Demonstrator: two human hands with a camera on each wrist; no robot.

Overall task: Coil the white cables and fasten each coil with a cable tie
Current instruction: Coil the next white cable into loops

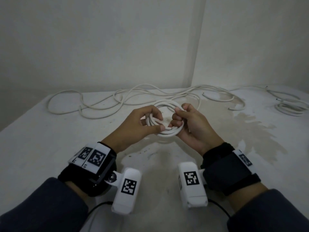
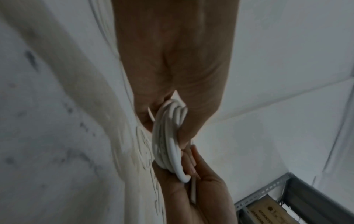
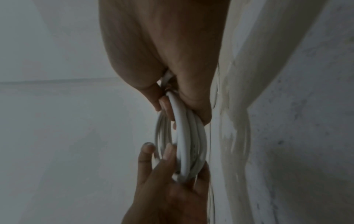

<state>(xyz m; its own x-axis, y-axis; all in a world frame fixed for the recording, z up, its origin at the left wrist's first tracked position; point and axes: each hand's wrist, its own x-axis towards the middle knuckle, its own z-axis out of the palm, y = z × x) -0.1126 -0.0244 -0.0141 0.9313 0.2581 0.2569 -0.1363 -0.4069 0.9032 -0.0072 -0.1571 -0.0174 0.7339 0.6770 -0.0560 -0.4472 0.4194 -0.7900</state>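
Note:
A white cable coil [image 1: 164, 131] of several turns hangs between both hands above the middle of the table. My left hand [image 1: 143, 124] pinches its left side between thumb and fingers. My right hand [image 1: 182, 121] grips its right side with fingers curled through the ring. The coil [image 2: 168, 136] shows edge-on in the left wrist view, with a thin white strip [image 2: 192, 192] lying across the right hand's palm. In the right wrist view the coil [image 3: 184, 136] runs between the two hands. Whether that strip is a cable tie I cannot tell.
Loose white cables [image 1: 103, 101] sprawl along the back of the white table [image 1: 50, 139], near the wall. Another white coil [image 1: 291, 108] lies at the far right edge. A brownish stain [image 1: 247, 124] spreads right of the hands. A metal shelf frame [image 2: 268, 189] shows below.

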